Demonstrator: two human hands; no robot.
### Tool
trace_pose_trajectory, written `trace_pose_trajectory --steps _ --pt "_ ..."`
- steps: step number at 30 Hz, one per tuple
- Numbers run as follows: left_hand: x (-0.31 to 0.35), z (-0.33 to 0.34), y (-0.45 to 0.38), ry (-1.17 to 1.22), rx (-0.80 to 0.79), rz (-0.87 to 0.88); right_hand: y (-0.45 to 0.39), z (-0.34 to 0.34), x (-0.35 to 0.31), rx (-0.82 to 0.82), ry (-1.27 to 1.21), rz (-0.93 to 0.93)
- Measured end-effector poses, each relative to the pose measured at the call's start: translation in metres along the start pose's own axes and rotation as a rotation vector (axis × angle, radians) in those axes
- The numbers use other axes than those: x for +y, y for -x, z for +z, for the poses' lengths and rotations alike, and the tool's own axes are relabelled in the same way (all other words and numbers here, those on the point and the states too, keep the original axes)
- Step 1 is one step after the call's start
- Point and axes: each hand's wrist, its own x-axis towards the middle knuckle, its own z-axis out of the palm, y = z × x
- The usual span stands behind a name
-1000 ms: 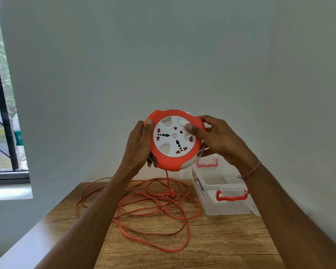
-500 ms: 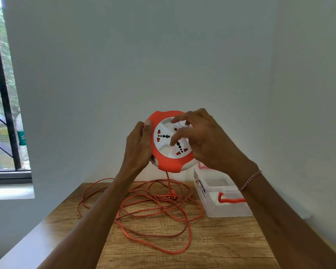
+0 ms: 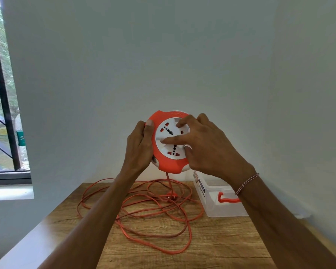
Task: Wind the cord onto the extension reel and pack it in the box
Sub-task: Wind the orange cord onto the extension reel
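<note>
I hold a round orange-and-white extension reel [image 3: 166, 162] upright in the air above the table, its socket face toward me. My left hand [image 3: 139, 146] grips its left rim. My right hand [image 3: 202, 146] lies over the white centre disc, fingertips pressed into its recesses. An orange cord [image 3: 159, 216] drops from the reel's underside and lies in loose tangled loops on the wooden table [image 3: 221, 245], with its plug [image 3: 172, 197] among the loops. A clear plastic box [image 3: 221, 208] with an orange handle stands open at the right, partly hidden by my right wrist.
White walls close in behind and to the right of the table. A barred window [image 3: 2, 105] is at the left, with a white ledge below it. The table's left edge runs diagonally toward me.
My right hand has moved from the reel's right rim onto the white centre disc, and the disc has turned, its socket holes sitting at a new angle. The left hand keeps its grip.
</note>
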Motion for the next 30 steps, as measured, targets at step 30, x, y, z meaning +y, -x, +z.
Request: trace_pose_trajectory --steps 30 --pt "0.000 0.002 0.000 -0.008 0.035 0.050 -0.002 0.000 -0.008 -0.059 0.058 -0.012"
